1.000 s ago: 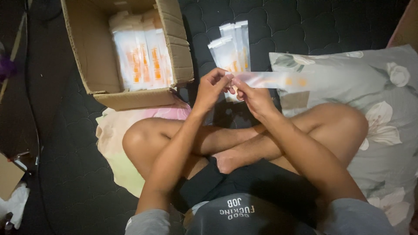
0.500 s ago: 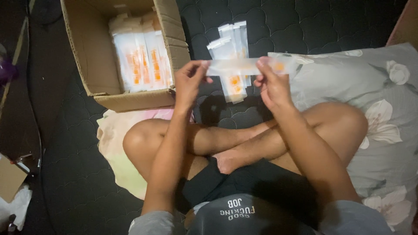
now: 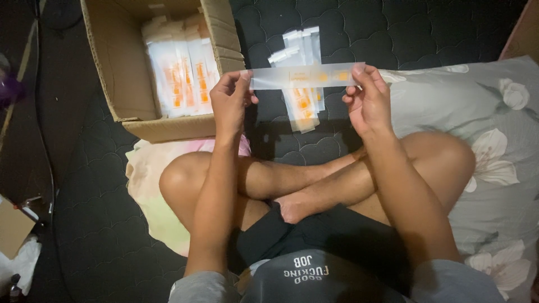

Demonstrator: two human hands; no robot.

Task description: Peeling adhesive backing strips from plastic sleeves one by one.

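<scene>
Left hand [image 3: 229,101] and right hand [image 3: 368,101] fingers pinched on ends of clear plastic sleeve [image 3: 306,76], held level at upper centre, stack of sleeves [image 3: 303,106] beneath, cardboard box [image 3: 106,73] upper left.

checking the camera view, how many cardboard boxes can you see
2: an open cardboard box of white packets upper left, and a box corner at the left edge. More may lie out of frame.

Single head view, looking steeply down, close.
</scene>
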